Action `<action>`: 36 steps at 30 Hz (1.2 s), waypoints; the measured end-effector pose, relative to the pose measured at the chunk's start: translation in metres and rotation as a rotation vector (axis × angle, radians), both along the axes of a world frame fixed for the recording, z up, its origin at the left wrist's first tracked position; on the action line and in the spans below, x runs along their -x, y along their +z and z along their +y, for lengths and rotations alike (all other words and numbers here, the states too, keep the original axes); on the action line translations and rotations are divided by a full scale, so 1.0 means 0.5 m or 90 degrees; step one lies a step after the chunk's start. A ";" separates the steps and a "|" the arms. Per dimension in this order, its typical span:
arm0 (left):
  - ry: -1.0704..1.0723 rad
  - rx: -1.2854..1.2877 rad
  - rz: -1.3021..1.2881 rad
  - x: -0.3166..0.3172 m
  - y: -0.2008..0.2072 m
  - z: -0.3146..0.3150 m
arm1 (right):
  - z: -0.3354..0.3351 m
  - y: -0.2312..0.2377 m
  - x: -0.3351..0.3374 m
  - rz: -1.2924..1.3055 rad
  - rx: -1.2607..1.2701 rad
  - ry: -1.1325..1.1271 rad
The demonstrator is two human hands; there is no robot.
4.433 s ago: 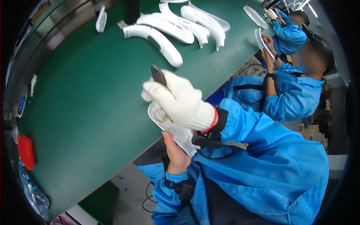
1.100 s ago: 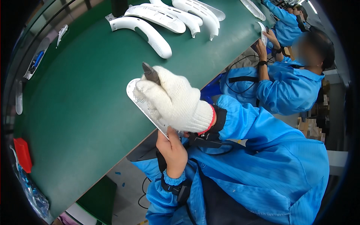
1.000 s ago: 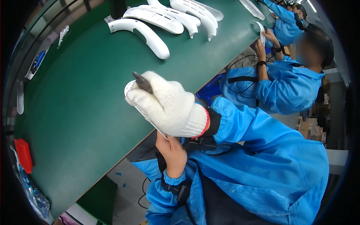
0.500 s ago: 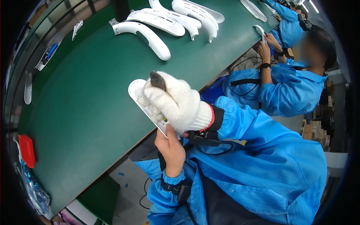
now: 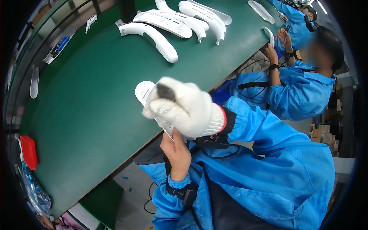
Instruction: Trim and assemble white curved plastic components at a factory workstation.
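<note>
Since a second ago, the gloved right hand (image 5: 188,109) is farther back along the white panel (image 5: 144,90), baring its rounded, perforated end, with the grip curled round a dark tool (image 5: 165,92). The bare left hand (image 5: 178,158) pinches the panel's other end, thumb on top, over the near edge of the worktop (image 5: 92,111); curved white pieces (image 5: 165,23) lie beyond, a red container (image 5: 28,152) by the left edge

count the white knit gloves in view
1 clearly visible: the white glove on the right grip, closed around a dark object. The left grip, holding the perforated white piece, is bare. The farther co-worker may have others, hidden.
</note>
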State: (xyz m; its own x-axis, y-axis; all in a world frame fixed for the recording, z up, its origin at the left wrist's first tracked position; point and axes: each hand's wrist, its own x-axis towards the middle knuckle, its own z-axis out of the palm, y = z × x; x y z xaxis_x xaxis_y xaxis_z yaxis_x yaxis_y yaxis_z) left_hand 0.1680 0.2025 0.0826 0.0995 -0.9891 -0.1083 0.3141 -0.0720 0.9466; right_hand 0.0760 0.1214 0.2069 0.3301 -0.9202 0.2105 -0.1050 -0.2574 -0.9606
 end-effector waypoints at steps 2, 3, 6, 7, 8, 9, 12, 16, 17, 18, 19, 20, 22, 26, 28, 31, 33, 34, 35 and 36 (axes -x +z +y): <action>-0.007 -0.013 0.019 0.002 0.013 -0.001 | -0.006 -0.017 0.002 0.024 -0.020 -0.010; -0.010 -0.018 0.024 0.004 0.016 -0.003 | -0.007 -0.024 0.003 0.036 -0.029 -0.015; -0.036 -0.028 0.032 0.005 0.016 -0.008 | -0.009 -0.020 0.013 -0.029 -0.075 -0.013; -0.050 -0.028 0.030 0.002 0.015 -0.013 | -0.018 -0.023 0.015 -0.064 -0.063 -0.002; -0.051 -0.061 0.027 -0.001 0.036 -0.015 | -0.027 -0.021 0.011 -0.172 -0.103 -0.036; -0.049 -0.089 0.017 -0.009 0.042 -0.015 | -0.042 -0.003 0.017 -0.237 -0.157 -0.064; -0.069 -0.097 0.022 -0.044 0.086 -0.007 | -0.108 0.005 0.039 -0.319 -0.148 -0.102; -0.048 -0.072 -0.084 -0.101 0.176 -0.016 | -0.161 0.005 0.058 -0.413 -0.321 -0.118; -0.030 -0.061 -0.124 -0.119 0.193 -0.021 | -0.163 -0.004 0.059 -0.410 -0.354 -0.107; -0.007 -0.070 -0.205 -0.141 0.214 -0.032 | -0.168 -0.016 0.062 -0.419 -0.368 -0.102; 0.005 -0.016 -0.358 -0.171 0.222 -0.058 | -0.176 -0.025 0.065 -0.423 -0.379 -0.104; 0.022 0.008 -0.434 -0.199 0.230 -0.088 | -0.179 -0.025 0.068 -0.427 -0.384 -0.100; 0.061 0.080 -0.564 -0.247 0.249 -0.169 | -0.184 -0.023 0.072 -0.436 -0.394 -0.094; 0.072 0.167 -0.733 -0.322 0.275 -0.361 | -0.202 -0.023 0.079 -0.450 -0.413 -0.083; 0.033 0.162 -0.853 -0.364 0.266 -0.446 | -0.207 -0.029 0.081 -0.465 -0.411 -0.069; 0.033 0.249 -1.101 -0.375 0.259 -0.552 | -0.220 -0.034 0.086 -0.463 -0.424 -0.069; 0.035 0.273 -1.130 -0.385 0.252 -0.613 | -0.226 -0.036 0.083 -0.453 -0.422 -0.064; 0.036 0.295 -1.161 -0.385 0.252 -0.640 | -0.226 -0.034 0.084 -0.448 -0.411 -0.068; 0.037 0.316 -1.192 -0.383 0.252 -0.665 | -0.228 -0.035 0.085 -0.442 -0.410 -0.064; 0.052 0.311 -1.208 -0.378 0.254 -0.692 | -0.230 -0.036 0.085 -0.437 -0.410 -0.060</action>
